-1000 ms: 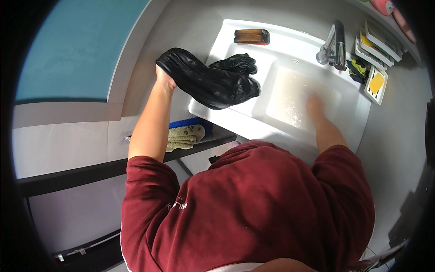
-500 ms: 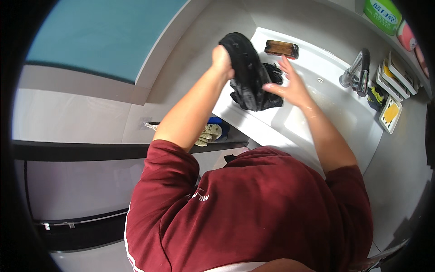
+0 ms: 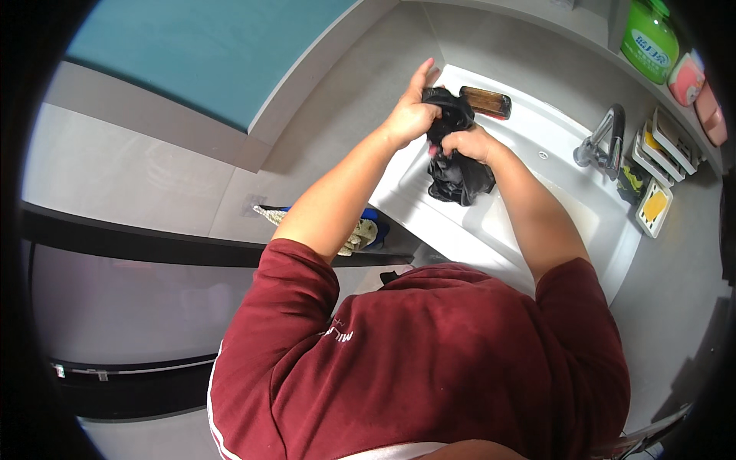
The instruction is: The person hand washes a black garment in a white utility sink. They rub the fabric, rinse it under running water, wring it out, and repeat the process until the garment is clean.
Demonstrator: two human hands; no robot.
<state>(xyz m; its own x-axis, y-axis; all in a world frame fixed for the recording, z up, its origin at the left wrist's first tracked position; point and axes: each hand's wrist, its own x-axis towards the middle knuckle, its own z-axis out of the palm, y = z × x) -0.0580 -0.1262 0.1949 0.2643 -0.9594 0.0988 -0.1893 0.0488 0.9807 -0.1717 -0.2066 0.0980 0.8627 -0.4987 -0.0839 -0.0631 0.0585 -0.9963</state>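
Gripping a bunched black cloth [image 3: 454, 157] over the white sink [image 3: 537, 142], both hands are working close together. The left hand [image 3: 412, 115] is pressing against the upper end of the cloth, its fingers partly straightened and pointing away from the body, the palm closing on the fabric. The right hand [image 3: 469, 143] is sitting just beside it, touching it or nearly so, fingers curled tightly around the middle of the cloth, while the loose remainder is hanging below that hand toward the basin. Just beyond the left hand's fingertips a brown rectangular brush [image 3: 485, 102] is lying on the sink rim. Well out past the right hand a metal tap [image 3: 604, 142] is standing, and farther still a green bottle [image 3: 650, 40] is resting on a ledge.
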